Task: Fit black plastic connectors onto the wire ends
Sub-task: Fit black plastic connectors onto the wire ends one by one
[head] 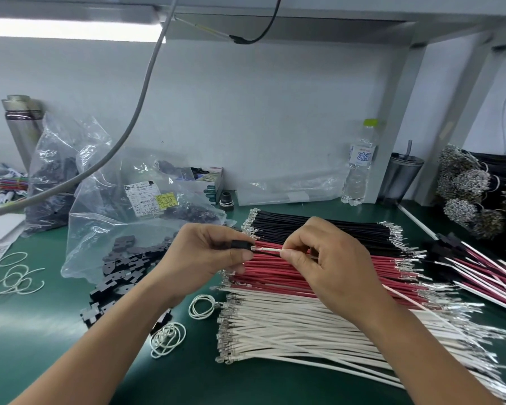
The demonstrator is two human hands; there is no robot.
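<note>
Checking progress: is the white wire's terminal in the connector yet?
Not fully: the white wire's metal terminal still shows outside the connector.

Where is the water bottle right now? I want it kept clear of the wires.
In the head view the water bottle stands upright at the back right of the bench, against the wall, just left of a steel tumbler and behind the black wires.

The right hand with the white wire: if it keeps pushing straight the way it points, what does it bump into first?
Most likely the black connector pinched in the left hand. The right hand aims the white wire leftward, its metal tip right at the connector's opening.
</note>
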